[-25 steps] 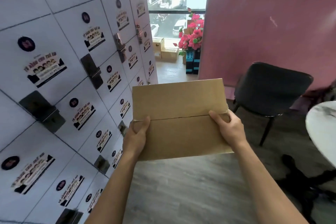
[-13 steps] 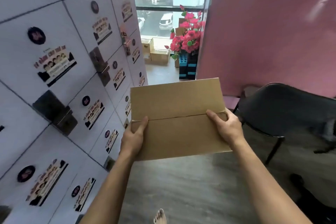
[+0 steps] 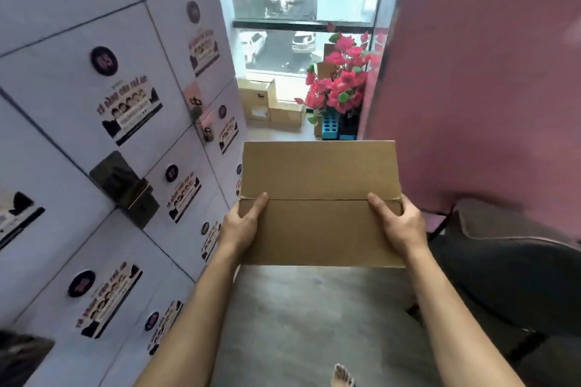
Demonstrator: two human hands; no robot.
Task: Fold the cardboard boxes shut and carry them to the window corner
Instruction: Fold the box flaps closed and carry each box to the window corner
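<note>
- Cardboard box: flaps closed, carried at chest level above the floor.
- Left hand: thumb on top, fingers wrapped around the left edge.
- Right hand: grips the right edge likewise.

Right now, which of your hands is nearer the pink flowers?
Right. The right hand grips the cardboard box on the side below the pink flowers; the left hand grips the opposite side, by the locker wall.
</note>
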